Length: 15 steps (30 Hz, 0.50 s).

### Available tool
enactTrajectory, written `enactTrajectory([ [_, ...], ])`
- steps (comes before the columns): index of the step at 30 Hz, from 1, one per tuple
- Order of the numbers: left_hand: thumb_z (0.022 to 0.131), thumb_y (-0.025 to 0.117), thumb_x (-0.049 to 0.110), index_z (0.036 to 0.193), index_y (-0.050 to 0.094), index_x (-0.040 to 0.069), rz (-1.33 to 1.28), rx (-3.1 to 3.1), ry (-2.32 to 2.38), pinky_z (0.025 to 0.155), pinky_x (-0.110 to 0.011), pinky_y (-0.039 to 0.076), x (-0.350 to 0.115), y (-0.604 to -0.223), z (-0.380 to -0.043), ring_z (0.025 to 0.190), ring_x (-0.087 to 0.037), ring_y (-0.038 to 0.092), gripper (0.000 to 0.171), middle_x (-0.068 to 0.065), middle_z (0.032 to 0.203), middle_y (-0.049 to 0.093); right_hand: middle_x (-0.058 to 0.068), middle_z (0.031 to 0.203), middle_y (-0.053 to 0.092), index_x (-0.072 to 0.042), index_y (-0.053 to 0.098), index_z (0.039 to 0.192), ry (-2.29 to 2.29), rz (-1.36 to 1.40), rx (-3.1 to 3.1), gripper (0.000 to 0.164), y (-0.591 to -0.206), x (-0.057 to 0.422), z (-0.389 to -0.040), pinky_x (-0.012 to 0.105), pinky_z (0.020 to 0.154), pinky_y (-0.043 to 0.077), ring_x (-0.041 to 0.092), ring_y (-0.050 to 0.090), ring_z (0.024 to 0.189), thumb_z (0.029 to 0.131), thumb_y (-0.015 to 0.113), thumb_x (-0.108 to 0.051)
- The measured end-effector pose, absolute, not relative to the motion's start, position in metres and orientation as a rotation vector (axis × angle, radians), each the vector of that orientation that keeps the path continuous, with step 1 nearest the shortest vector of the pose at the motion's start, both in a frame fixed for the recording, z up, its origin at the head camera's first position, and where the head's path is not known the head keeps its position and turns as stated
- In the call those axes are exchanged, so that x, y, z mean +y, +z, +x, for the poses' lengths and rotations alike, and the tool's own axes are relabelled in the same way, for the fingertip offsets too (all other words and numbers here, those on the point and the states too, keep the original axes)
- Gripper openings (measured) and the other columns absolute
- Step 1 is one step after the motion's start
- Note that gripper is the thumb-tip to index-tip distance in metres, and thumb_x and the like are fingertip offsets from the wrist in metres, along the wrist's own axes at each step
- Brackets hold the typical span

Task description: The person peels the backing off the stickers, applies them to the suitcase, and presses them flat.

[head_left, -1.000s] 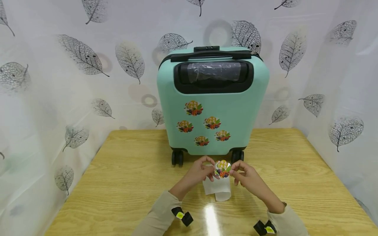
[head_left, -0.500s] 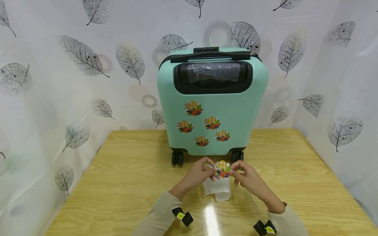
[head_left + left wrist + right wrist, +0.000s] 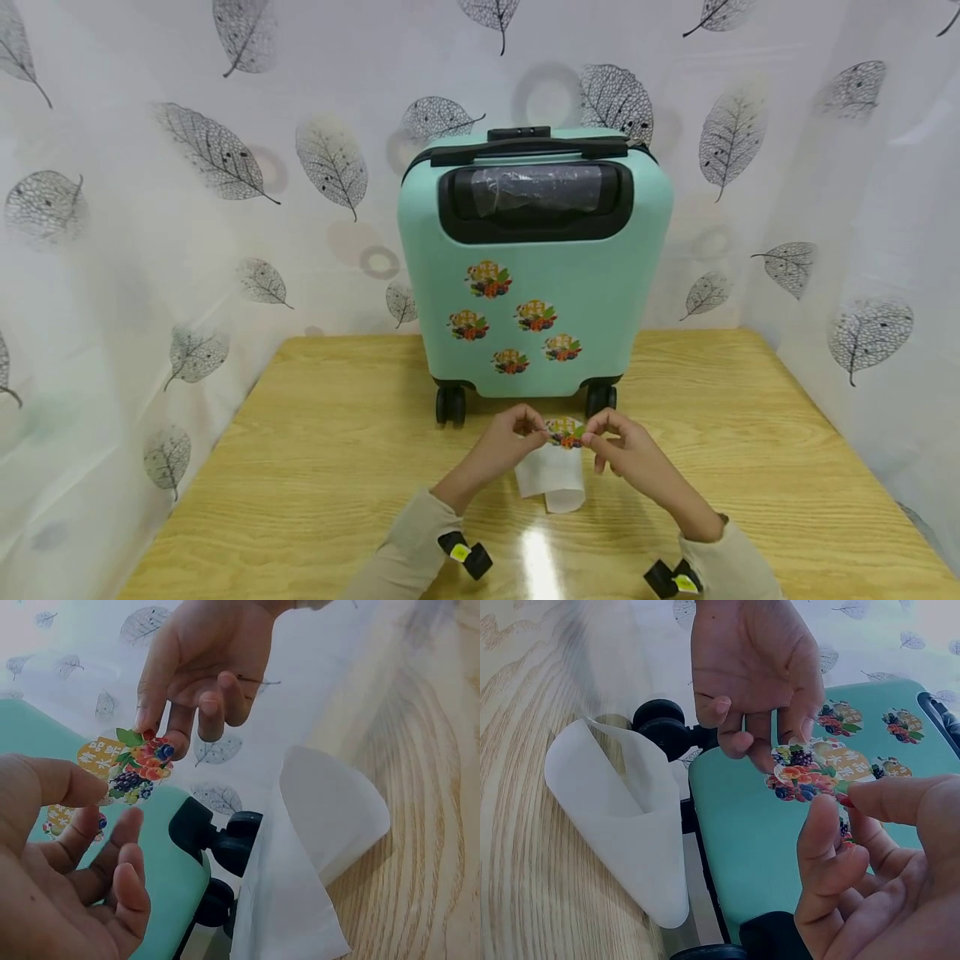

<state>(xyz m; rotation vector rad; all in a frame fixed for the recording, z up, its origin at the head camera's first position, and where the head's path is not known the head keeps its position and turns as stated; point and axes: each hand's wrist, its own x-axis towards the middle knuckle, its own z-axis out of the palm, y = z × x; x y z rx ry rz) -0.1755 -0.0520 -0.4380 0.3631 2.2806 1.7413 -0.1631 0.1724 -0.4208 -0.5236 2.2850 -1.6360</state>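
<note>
A round fruit-print sticker (image 3: 564,432) is stretched between both hands, in front of the suitcase. My left hand (image 3: 506,442) pinches its left edge between thumb and finger. The right hand (image 3: 628,450) pinches the opposite edge the same way. In the left wrist view the sticker (image 3: 131,766) shows printed berries, leaves and orange lettering. The mint-green suitcase (image 3: 592,283) stands upright on its wheels, with several matching stickers on its front. Below the held sticker, a curled white backing sheet (image 3: 551,475) lies on the table.
The wooden table (image 3: 337,467) carries the suitcase near its back edge. Behind and at both sides hangs a white leaf-print curtain (image 3: 330,250). Black suitcase wheels (image 3: 451,404) stand just beyond the hands.
The sticker has tipped flatter, so its face looks narrower in the head view. Both hands keep their hold and have barely moved. The head view has shifted slightly.
</note>
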Motion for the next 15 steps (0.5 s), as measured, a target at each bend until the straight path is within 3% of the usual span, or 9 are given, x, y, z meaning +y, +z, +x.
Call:
enactTrajectory([
  [8, 0.095, 0.06, 0.016, 0.099, 0.058, 0.007, 0.326, 2.162, 1.83, 0.06, -0.028, 0.038, -0.051, -0.433, -0.175, 0.071, -0.019, 0.048, 0.011, 0.001, 0.081, 0.057, 0.006, 0.088, 0.054, -0.001, 0.049, 0.107, -1.641, -0.49, 2.315, 0.025, -0.42, 0.172, -0.161, 0.029, 0.047, 0.039, 0.017, 0.059, 0.062, 0.1, 0.053, -0.025],
  [15, 0.096, 0.058, 0.015, 0.102, 0.059, 0.006, 0.374, 2.131, 1.859, 0.059, -0.029, 0.038, -0.051, -0.424, -0.178, 0.075, -0.024, 0.053, 0.011, -0.006, 0.085, 0.059, 0.008, 0.094, 0.054, -0.003, 0.05, 0.107, -1.662, -0.427, 2.363, 0.023, -0.416, 0.173, -0.163, 0.028, 0.048, 0.041, 0.013, 0.058, 0.061, 0.099, 0.055, -0.024],
])
